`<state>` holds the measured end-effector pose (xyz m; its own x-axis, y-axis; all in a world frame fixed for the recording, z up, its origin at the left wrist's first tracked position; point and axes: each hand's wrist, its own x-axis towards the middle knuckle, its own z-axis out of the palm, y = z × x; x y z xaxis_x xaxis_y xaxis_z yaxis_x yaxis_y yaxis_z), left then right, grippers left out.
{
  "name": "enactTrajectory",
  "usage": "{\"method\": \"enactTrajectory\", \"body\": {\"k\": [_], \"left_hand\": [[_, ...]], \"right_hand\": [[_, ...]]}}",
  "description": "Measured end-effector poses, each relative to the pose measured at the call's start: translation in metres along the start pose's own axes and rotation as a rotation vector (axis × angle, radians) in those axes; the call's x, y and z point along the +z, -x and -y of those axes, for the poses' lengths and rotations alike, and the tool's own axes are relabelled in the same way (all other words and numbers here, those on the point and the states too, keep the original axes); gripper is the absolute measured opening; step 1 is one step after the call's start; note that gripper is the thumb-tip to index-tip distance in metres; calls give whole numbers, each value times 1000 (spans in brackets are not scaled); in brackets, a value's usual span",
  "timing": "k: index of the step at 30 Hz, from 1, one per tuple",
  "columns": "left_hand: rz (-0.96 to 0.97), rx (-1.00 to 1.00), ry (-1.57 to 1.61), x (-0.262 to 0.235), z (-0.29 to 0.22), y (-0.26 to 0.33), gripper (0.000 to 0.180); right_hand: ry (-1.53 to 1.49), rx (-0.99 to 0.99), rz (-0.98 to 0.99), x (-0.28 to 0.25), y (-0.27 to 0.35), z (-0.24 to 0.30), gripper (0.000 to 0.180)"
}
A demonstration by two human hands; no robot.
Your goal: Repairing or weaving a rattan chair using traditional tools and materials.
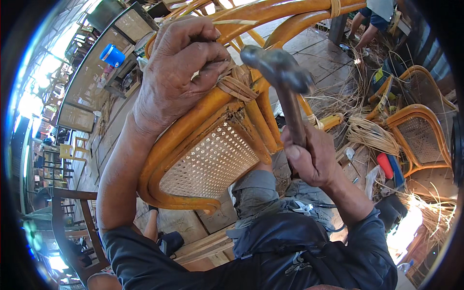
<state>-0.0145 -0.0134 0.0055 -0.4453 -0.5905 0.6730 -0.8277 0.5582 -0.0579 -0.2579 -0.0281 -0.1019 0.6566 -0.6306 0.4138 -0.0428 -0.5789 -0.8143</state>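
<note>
My right hand (311, 157) is wrapped round the handle of a hammer (290, 92), its dark metal head raised beside a joint of an orange-brown rattan chair (169, 145). Over that joint, my left hand (186, 72) is closed, thumb and fingers pinched together; what they grip is hidden. Just below its fingertips, pale rattan strips (239, 86) wrap the joint where several poles meet. A loose light strip (237, 21) sticks out past the knuckles. The chair's woven cane panel (210, 162) faces up above my lap, partly framed by bent poles.
At the right lie a coil of rattan strips (372, 135), a second chair frame with cane (423, 140) and scattered scraps. Another person (374, 19) crouches at the far right. A blue cooler (112, 55) stands on a bench at the left. Pliers (303, 208) rest at my lap.
</note>
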Motion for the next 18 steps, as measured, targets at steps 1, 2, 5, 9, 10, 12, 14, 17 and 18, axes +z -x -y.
{"method": "enactTrajectory", "body": {"k": [1, 2, 5, 9, 10, 12, 14, 17, 18], "left_hand": [[0, -8, -21, -1, -2, 0, 21], [1, -15, -42, -2, -3, -1, 21], [9, -33, -41, 0, -1, 1, 21], [21, 8, -54, -2, -1, 0, 22], [12, 0, -64, -2, -1, 1, 22], [8, 1, -76, -2, -1, 2, 23], [38, -16, -72, -2, -1, 0, 24], [44, 20, -59, -3, -5, -3, 23], [56, 32, -56, -4, -5, -3, 23]], "right_hand": [[1, -42, 31, -2, 1, 2, 37], [0, -40, 28, -1, -2, 2, 37], [69, 155, 95, 3, -10, 0, 39], [59, 142, 90, 4, -4, 2, 34], [88, 147, 95, 5, -5, 4, 29], [74, 154, 81, 6, -5, -3, 29], [59, 157, 60, 3, -3, -5, 29], [-79, 272, 52, 2, 6, -8, 29], [-76, 223, 17, 6, 9, -14, 30]]}}
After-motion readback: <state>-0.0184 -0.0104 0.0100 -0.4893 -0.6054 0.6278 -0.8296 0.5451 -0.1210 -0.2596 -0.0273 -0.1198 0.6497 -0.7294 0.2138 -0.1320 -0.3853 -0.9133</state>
